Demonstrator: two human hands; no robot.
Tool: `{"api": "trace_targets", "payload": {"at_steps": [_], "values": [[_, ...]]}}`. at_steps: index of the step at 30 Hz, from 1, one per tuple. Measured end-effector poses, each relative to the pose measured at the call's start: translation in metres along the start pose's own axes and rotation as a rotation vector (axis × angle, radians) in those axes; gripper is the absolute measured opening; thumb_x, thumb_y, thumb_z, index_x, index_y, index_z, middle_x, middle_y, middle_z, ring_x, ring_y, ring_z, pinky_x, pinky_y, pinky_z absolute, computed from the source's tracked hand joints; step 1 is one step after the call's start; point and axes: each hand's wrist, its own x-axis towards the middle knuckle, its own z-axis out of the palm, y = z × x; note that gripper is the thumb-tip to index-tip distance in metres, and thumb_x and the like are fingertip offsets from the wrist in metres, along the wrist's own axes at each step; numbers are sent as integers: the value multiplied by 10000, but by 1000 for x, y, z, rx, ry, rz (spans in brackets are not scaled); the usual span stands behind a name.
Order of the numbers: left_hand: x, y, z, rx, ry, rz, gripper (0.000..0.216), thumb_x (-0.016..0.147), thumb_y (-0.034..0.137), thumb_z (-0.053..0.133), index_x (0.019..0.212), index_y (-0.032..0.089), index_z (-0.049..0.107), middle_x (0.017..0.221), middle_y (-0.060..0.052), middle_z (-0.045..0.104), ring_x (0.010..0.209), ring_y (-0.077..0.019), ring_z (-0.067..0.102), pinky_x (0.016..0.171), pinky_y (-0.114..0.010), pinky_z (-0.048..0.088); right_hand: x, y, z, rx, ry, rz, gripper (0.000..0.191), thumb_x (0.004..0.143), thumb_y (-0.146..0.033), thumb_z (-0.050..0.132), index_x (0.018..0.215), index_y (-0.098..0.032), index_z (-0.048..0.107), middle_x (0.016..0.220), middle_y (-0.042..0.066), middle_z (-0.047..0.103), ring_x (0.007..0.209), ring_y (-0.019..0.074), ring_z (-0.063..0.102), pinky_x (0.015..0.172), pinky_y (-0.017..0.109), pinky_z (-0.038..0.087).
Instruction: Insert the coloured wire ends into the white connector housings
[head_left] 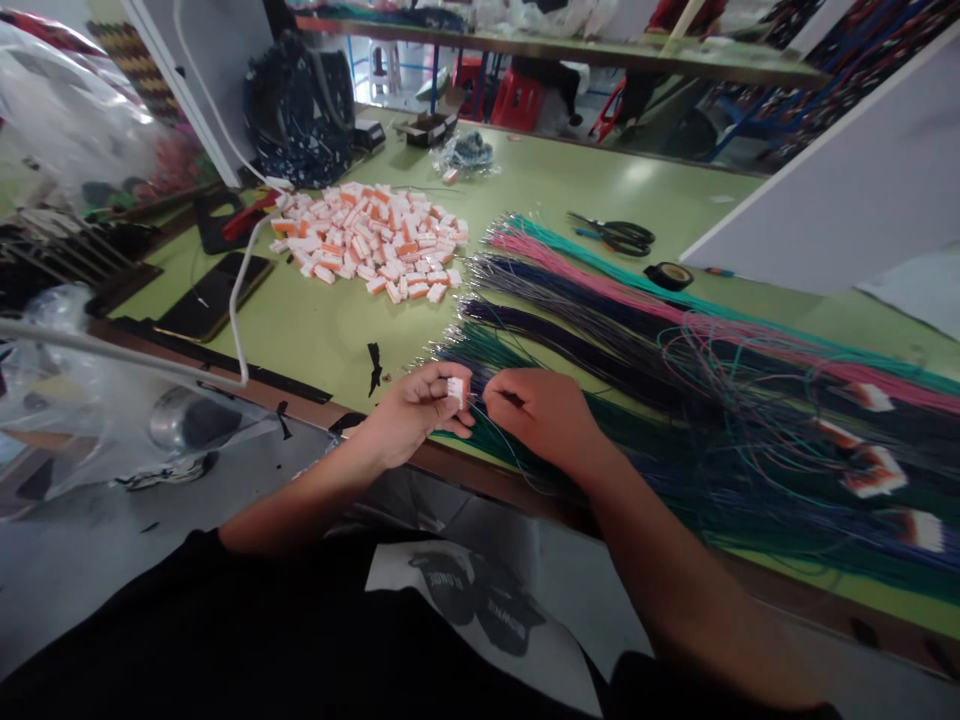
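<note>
Between its thumb and fingers, my left hand (416, 415) grips a small white and orange connector housing (457, 391) near the table's front edge. My right hand (541, 415) is closed just right of it, fingers pinched around a thin wire (501, 428) that runs to the housing's side. Whether the wire's tip sits inside the housing I cannot tell. Beyond my hands lie bundles of dark green, navy and grey wires (555, 325), their metal-tipped ends facing left. A heap of the same white and orange housings (375, 240) lies farther back on the left.
Pink wires (585, 268) and teal wires (615, 275) stretch right, with wired housings (874, 470) lying over the bundles. Pliers (619, 234) and black tape (669, 276) lie behind. A phone (214, 297), a white cable (238, 300) and a dark bag (300, 110) are at left.
</note>
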Motion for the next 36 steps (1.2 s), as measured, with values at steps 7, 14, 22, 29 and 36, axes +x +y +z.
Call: {"api": "trace_targets", "payload": {"at_steps": [7, 14, 22, 29, 36], "values": [[0, -3, 0, 46, -7, 36, 243, 691, 163, 685, 907, 154, 572, 661, 14, 617, 607, -102, 617, 557, -209, 526, 1, 0, 7, 26, -7, -38, 220, 758, -241, 415, 579, -188, 532, 572, 0, 574, 542, 104, 453, 530, 242, 245], [0, -1, 0, 26, 12, 21, 251, 669, 143, 704, 889, 143, 583, 631, 18, 626, 570, -97, 610, 535, -202, 516, 2, -5, 10, 41, -55, -13, 230, 795, -256, 420, 613, -185, 542, 610, 0, 584, 569, 109, 476, 549, 235, 277], [0, -2, -4, -3, -63, -25, 261, 696, 176, 718, 926, 146, 600, 676, 8, 624, 581, -103, 627, 526, -197, 510, 12, 39, -34, 166, 36, 84, 238, 832, -319, 437, 802, -188, 634, 821, 47, 677, 745, 170, 592, 672, 275, 411], [-3, -1, -1, 20, -68, -29, 226, 707, 181, 713, 904, 152, 608, 686, 5, 633, 570, -96, 618, 516, -192, 505, 47, 89, -48, -453, 123, 452, 216, 775, -152, 467, 779, -196, 678, 901, 120, 676, 814, 249, 596, 655, 336, 402], [-4, 0, 0, 30, -73, -24, 205, 704, 179, 717, 878, 149, 614, 680, 5, 630, 577, -96, 618, 515, -187, 508, 61, 106, -22, -485, 123, 459, 304, 809, -130, 397, 971, -139, 653, 1054, 173, 645, 937, 267, 595, 687, 336, 429]]}}
